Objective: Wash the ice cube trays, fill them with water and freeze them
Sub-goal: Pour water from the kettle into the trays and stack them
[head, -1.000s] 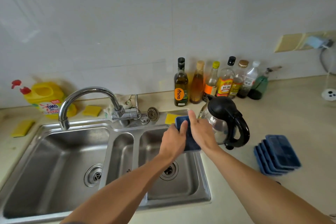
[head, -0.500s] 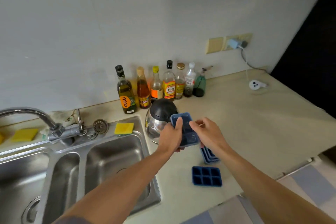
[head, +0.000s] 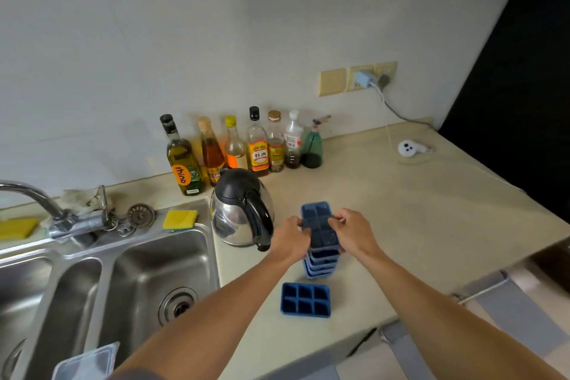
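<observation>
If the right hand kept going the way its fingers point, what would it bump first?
The right hand grips the top ice cube tray, so that comes first. Beyond it, probably the kettle, though depth is unclear.

— Bottles (head: 257, 145)?
— Seven, in a row at twelve o'clock.
— Sponges (head: 180, 219)?
— Two, both yellow, out at nine o'clock.
— Ice trays?
— One six-cell tray (head: 305, 300) alone at six o'clock, one top tray (head: 319, 225) gripped, and a stack (head: 320, 268) beneath; I can't count its layers.
— Kettle (head: 237, 210)?
— One.
— Hands?
— Two: left hand (head: 290, 241), right hand (head: 354, 233).
</observation>
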`<state>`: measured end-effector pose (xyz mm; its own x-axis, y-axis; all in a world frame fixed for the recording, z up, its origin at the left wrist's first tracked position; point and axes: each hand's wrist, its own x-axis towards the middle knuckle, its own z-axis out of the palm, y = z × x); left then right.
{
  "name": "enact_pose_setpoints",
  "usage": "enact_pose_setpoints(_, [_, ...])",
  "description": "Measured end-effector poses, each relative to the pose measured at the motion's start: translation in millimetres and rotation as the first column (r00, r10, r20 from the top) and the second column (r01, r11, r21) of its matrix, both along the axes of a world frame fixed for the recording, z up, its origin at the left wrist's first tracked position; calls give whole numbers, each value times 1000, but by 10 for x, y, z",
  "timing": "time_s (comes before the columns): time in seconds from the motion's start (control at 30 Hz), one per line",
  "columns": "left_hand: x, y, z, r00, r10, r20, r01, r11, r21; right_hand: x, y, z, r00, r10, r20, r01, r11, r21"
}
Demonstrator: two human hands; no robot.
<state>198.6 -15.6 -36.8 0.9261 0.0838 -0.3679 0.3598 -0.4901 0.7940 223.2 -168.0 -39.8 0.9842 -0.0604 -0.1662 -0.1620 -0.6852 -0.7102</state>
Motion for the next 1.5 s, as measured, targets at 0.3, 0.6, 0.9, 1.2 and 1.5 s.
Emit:
enact_pose_setpoints(0.3, [-97,40,-150,994,87,-72,-96,986,-137,-34,-120,-205,999,-33,-37,32,999,-25])
enact_pose_setpoints(0.6, [-462,591,-770,966,84,-242,-67,995,80,-559,-266,-665,864,-127,-487,171,984,46])
enact_pose_setpoints(0.9, [-744,1131,-1162,969,92,-229,-85,995,44,-924,697,-852,841,98,-532,-95,995,34])
enact_pose_setpoints(1.2, [-945,3064,-1333,911,330,-247,-313,944,107,-786,2617,-995,878,301,-372,-273,954,126])
enact_pose_setpoints(1.5, [-805,3933,-1963,856,286,-429,-308,951,19,-594,3564,-1869,793,280,-541,-244,960,139])
